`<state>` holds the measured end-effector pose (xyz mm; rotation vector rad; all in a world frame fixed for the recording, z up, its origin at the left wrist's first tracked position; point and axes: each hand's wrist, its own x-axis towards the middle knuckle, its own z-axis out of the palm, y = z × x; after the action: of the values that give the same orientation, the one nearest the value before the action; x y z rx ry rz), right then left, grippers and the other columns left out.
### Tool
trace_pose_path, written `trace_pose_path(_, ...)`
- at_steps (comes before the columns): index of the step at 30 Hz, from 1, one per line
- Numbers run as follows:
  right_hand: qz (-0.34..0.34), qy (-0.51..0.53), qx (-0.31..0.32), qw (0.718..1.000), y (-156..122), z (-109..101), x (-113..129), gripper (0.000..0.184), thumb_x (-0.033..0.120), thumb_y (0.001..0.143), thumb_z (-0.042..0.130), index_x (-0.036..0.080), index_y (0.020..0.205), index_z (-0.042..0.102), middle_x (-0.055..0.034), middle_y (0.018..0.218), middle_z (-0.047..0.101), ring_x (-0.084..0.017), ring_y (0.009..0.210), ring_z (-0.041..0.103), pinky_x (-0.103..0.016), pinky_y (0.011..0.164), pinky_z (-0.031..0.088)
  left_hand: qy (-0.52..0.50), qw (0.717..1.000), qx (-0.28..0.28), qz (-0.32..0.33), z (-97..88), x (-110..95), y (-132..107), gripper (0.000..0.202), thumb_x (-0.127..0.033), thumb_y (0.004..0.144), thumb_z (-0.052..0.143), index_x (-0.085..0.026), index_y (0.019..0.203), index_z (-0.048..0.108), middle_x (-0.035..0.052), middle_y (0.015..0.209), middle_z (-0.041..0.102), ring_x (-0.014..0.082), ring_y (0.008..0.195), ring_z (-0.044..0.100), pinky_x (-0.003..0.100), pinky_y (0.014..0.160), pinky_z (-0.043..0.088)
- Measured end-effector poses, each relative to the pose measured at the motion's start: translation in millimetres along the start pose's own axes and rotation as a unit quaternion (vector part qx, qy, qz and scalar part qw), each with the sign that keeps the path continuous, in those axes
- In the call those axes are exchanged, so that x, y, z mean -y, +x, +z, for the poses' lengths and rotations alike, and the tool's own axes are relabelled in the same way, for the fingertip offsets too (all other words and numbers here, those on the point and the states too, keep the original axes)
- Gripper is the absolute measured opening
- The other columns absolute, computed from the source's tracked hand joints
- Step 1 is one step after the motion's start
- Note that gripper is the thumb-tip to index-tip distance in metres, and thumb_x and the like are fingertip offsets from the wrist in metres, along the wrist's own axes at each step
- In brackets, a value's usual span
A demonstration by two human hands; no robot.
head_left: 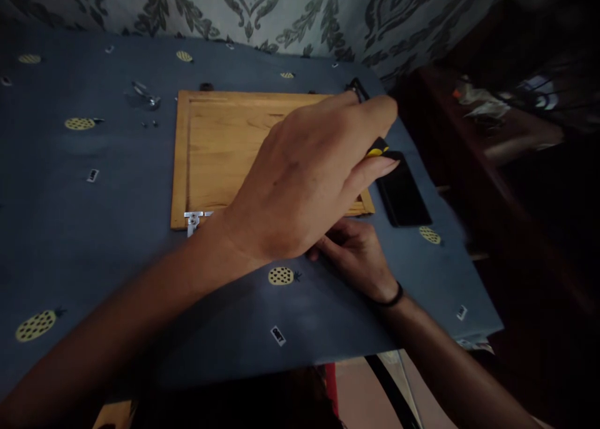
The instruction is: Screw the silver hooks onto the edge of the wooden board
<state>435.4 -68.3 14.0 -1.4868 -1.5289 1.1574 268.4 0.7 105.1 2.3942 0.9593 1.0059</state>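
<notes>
My left hand (300, 172) reaches across the wooden panel (225, 147), its fingers wrapped round a screwdriver (377, 147). Only a bit of the black-and-yellow handle shows; the shaft and tip are hidden. Lower down, my right hand (359, 257) is at the panel's near edge with its fingers curled in. The left hand covers those fingertips, and what they grip cannot be seen. The panel lies flat, with a raised frame round its border. A silver metal hinge (192, 220) sits at its near left corner, partly behind my left wrist.
A dark phone (404, 191) lies right of the panel. To the left are a small metal piece in clear plastic (146, 96) and tiny screws (149, 124). The blue pineapple-print cloth (117, 229) ends at the near edge; a patterned curtain (300, 16) hangs behind.
</notes>
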Motion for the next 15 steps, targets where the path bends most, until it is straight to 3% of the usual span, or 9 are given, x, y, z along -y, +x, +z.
trace_pose_path(6,0.001,0.006,0.011,1.0,-0.1,-0.3,0.3,0.057,0.076,0.077,0.069,0.019,0.071,0.065,-0.001,0.054,0.065,-0.011,0.048,0.061,-0.024,0.052,0.049,0.008,1.0,-0.007,0.015,-3.8,2.9,1.7,0.009,-0.02,0.091,0.07,-0.019,0.083,0.067,0.0002,0.088,0.069,0.0171,0.081,0.069,0.033,0.076,0.057)
trace_pose_path(10,0.005,0.018,0.01,1.0,1.0,-0.7,1.3,0.053,0.071,0.075,0.075,0.019,0.07,0.065,-0.0001,0.054,0.064,-0.012,0.047,0.061,-0.024,0.051,0.05,0.066,0.998,0.013,0.004,-6.5,-1.6,2.1,0.007,-0.015,0.09,0.071,-0.019,0.084,0.069,-0.0014,0.083,0.068,0.0165,0.078,0.068,0.033,0.073,0.056)
trace_pose_path(15,0.008,0.028,0.003,1.0,2.0,0.4,1.5,0.052,0.069,0.07,0.08,0.02,0.069,0.065,0.0004,0.054,0.064,-0.012,0.048,0.062,-0.024,0.052,0.052,0.084,0.996,0.01,0.029,-12.2,-3.8,-0.3,0.015,-0.012,0.096,0.056,-0.019,0.098,0.07,-0.0023,0.089,0.067,0.0147,0.085,0.068,0.035,0.083,0.055)
